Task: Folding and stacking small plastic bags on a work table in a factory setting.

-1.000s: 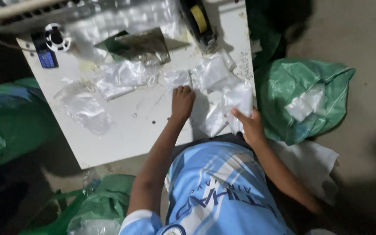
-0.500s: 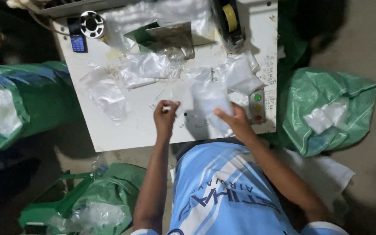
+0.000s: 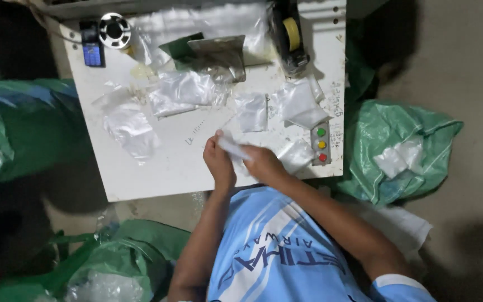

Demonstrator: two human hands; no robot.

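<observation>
- left hand (image 3: 219, 162) and right hand (image 3: 263, 164) meet over the near edge of the white table (image 3: 157, 173), both closed on one small clear plastic bag (image 3: 231, 146)
- bag is pinched between the two hands, raised just off the tabletop, tilted; its contents too small to tell
- left fingers curl on the bag's left end, right fingers grip its lower right part
- loose clear bags lie around: one flat bag (image 3: 251, 112) just beyond the hands, a bigger crumpled pile (image 3: 181, 92) to its left, another bag (image 3: 128, 127) further left, a couple (image 3: 300, 103) to the right
- small box with green, yellow and red buttons (image 3: 321, 144) sits on the table just right of the right hand
- tape dispenser with a yellow roll (image 3: 292, 34) at the far right edge of the table; blue phone (image 3: 91, 50) and a round spool (image 3: 114, 31) at the far left
- green woven sack (image 3: 415, 151) on the floor right of the table, white stuff inside; another green sack (image 3: 102, 263) on the floor near left
</observation>
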